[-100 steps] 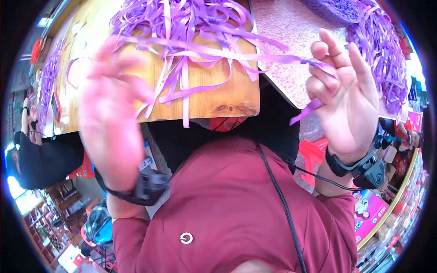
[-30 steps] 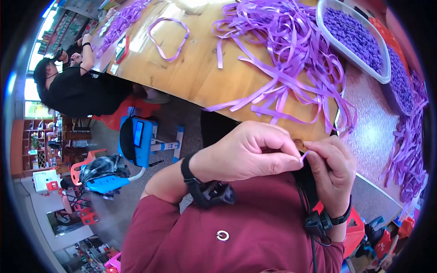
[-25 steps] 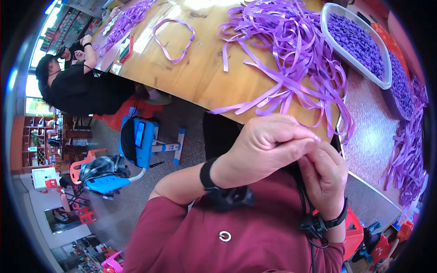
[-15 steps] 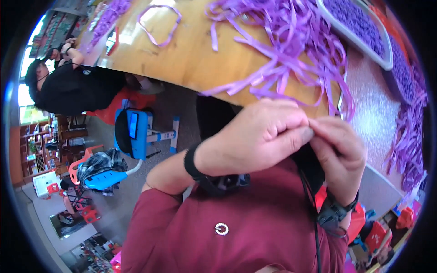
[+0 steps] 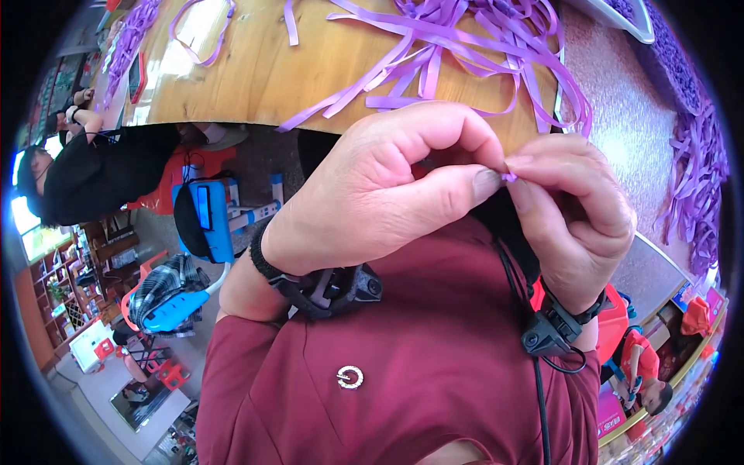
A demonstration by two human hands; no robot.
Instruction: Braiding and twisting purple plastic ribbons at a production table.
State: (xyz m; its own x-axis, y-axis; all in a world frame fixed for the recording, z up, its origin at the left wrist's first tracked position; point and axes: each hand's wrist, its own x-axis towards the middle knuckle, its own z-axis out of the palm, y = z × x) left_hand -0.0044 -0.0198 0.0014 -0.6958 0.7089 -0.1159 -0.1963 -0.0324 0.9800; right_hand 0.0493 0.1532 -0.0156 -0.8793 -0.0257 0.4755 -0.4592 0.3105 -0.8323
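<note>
Fingertips meet in front of my chest, where a tiny purple piece [image 5: 508,177], probably ribbon, shows between them. My left hand [image 5: 395,182] is closed in a pinch on one side of it, thumb and forefinger curved toward each other. From the other side my right hand [image 5: 577,213] pinches the same piece with thumb and forefinger. Most of the piece is hidden by the fingers. Just beyond my hands, a tangled heap of purple ribbons [image 5: 504,50] spreads over the wooden table [image 5: 256,89], several ends trailing toward the near edge.
A ribbon loop [image 5: 208,61] lies at the table's far left. At right are a white-rimmed tray [image 5: 642,32], small purple pieces [image 5: 668,74] and hanging ribbons [image 5: 697,186]. A person in black [image 5: 101,174] sits at left, near a blue chair [image 5: 174,310] with plaid cloth [image 5: 167,283].
My hands have come closer to me, and the fingertips have parted slightly, exposing the tiny purple piece. The view has shifted, so the table and ribbons sit higher and farther left.
</note>
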